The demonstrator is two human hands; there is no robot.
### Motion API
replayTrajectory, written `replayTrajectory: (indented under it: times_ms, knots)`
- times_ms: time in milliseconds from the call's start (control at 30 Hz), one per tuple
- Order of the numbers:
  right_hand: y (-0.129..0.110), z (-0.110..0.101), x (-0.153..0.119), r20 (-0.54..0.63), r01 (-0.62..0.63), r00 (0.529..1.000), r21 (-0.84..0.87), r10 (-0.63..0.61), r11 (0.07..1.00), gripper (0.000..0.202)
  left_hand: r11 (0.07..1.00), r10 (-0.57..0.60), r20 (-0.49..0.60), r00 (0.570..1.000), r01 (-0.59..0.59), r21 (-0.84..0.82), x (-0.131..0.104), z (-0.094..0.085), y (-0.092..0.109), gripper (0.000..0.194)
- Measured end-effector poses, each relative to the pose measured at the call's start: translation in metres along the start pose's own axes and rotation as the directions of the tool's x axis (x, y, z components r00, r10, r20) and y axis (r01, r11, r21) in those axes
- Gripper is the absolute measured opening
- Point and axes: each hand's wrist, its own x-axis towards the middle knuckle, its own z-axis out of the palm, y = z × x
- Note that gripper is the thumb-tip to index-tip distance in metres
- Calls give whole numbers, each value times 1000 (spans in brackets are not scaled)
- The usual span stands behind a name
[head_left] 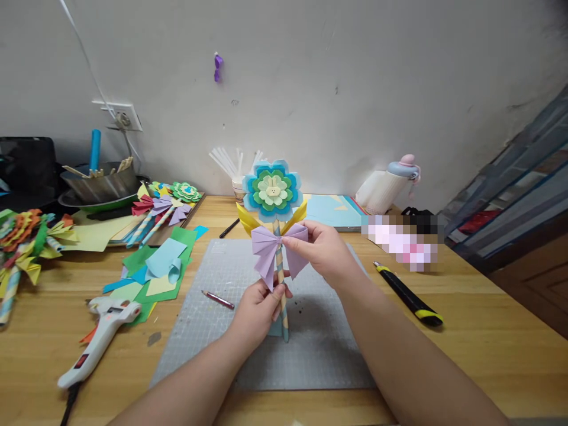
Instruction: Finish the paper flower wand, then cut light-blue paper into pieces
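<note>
A paper flower with layered blue, green and cream petals stands upright above the grey cutting mat. Its striped paper stem is gripped low down by my left hand, fingers wrapped round it. Yellow paper leaves stick out below the petals. Across the stem sits a pleated purple paper bow. My right hand pinches the bow near its middle and right wing; some of those fingers are hidden behind the paper.
A white glue gun and coloured paper scraps lie left. A pencil rests on the mat, a pen behind it. To the right lies a yellow-black utility knife. Other paper flowers and a metal pot stand back left.
</note>
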Motion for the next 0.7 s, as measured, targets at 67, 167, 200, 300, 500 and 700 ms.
replayTrajectory:
  times_ms: [67, 167, 200, 300, 500, 700]
  knots:
    - [1, 0, 1, -10, 14, 1000, -11, -14, 1000, 25, 1000, 1, 1, 1000, -1, -4, 0, 0, 0, 49]
    - [2, 1, 1, -23, 41, 999, -45, -42, 998, 24, 1000, 2, 3, 1000, -2, -7, 0, 0, 0, 48]
    - [3, 1, 1, -29, 50, 998, -60, -52, 997, 24, 1000, 3, 3, 1000, -3, -7, 0, 0, 1, 48]
    - [5, 2, 0, -62, 78, 994, -121, -86, 990, 23, 1000, 5, 3, 1000, -4, -8, -1, 0, 1, 48]
    - [6, 4, -2, -94, 137, 982, -241, -163, 961, 16, 1000, -2, 2, 1000, 2, 6, -1, 0, -1, 48]
    - [6, 8, -4, -143, 157, 968, -296, -207, 942, 19, 1000, -4, 0, 1000, 4, 16, 0, 0, -2, 49]
